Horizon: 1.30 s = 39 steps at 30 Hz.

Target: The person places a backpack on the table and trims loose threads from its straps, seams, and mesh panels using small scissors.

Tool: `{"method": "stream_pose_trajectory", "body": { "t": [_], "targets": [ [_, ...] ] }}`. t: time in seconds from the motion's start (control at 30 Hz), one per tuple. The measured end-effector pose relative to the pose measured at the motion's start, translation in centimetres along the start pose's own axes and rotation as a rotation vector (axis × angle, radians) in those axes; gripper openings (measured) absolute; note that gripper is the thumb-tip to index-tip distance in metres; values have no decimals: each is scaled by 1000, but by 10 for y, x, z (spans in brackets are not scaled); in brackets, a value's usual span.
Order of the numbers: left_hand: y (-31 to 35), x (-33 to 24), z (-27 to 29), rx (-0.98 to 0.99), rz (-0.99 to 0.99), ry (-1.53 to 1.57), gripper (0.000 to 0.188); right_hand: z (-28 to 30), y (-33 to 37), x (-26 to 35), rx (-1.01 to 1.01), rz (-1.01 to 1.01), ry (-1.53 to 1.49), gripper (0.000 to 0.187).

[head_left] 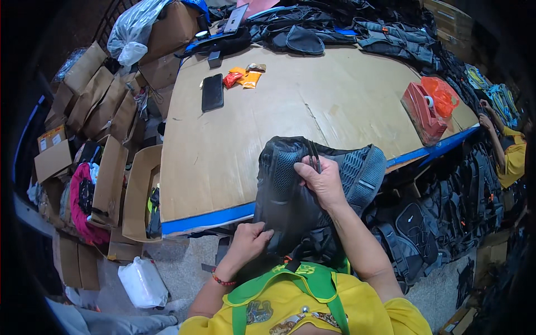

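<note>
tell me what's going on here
The right hand holds a slim dark tool, possibly snips, over a black-and-grey backpack at the near edge of a table. The left hand pinches its lower left side. A dark phone and small packets lie farther back.

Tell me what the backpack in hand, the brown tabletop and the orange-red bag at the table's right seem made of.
Backpack: probably synthetic fabric, dark and mostly matte; netlike texture on parts suggests mesh.
Tabletop: seemingly cardboard, dull and smooth, given its brown colour and split-looking line; thin board is possible.
Bag: likely thin plastic film, from its shiny crinkles.
</note>
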<state>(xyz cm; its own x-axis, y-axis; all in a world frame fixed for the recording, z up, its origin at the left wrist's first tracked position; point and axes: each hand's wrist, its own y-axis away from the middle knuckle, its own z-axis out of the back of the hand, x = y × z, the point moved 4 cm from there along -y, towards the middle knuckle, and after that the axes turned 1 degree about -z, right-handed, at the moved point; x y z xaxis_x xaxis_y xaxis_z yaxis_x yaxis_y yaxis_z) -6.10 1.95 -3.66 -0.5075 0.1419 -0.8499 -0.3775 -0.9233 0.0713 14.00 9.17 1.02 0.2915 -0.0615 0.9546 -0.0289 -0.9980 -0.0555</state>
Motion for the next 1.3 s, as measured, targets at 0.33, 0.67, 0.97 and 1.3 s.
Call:
{"method": "stream_pose_trajectory", "body": {
  "t": [0.33,0.67,0.97,1.3],
  "targets": [
    [-29,-57,44,37,-40,130,21,-9,14,7,49,77,148,11],
    [-69,-88,50,-208,-235,395,17,-6,37,16,17,188,375,10],
    [-47,-42,102,-589,-237,350,11,74,95,41,-539,510,479,14],
    [-27,-37,133,-769,-229,253,11,39,75,36,-175,391,547,20]
  ]
}}
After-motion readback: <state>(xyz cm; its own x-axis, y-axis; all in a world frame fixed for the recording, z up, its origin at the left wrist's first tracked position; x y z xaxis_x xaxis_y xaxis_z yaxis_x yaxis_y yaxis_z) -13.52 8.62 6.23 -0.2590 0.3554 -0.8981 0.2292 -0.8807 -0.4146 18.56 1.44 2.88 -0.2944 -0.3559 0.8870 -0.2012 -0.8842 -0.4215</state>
